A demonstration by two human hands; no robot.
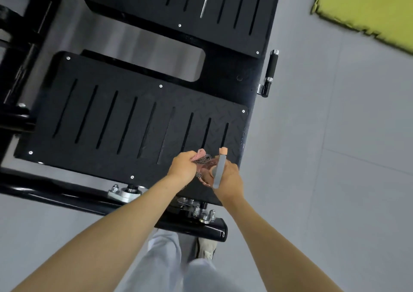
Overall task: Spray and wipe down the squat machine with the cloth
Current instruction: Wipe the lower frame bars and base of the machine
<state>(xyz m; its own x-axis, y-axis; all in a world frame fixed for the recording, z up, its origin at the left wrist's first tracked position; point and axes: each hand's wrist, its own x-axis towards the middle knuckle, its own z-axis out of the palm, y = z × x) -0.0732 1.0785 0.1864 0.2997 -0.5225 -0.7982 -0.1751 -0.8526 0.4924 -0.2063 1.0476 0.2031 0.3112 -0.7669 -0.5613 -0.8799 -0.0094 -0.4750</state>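
Note:
The squat machine's near black foot plate [107, 117] has long slots and a diamond tread; a second plate [190, 1] lies beyond it. Over the near plate's right front corner, my left hand [182, 166] grips a bunched pink and dark patterned cloth [202, 157]. My right hand [228, 175] holds a spray bottle [220, 171] with a grey body and a peach nozzle that points away from me over the plate. The two hands are close together and the cloth hangs between them.
A black frame tube [67, 196] with bolts runs along the plate's front edge. A chrome and black handle [270, 73] sticks out at the right side. Grey floor tiles [335, 157] spread to the right, with a yellow-green mat [368, 8] at top right. My legs and a shoe [206, 248] are below.

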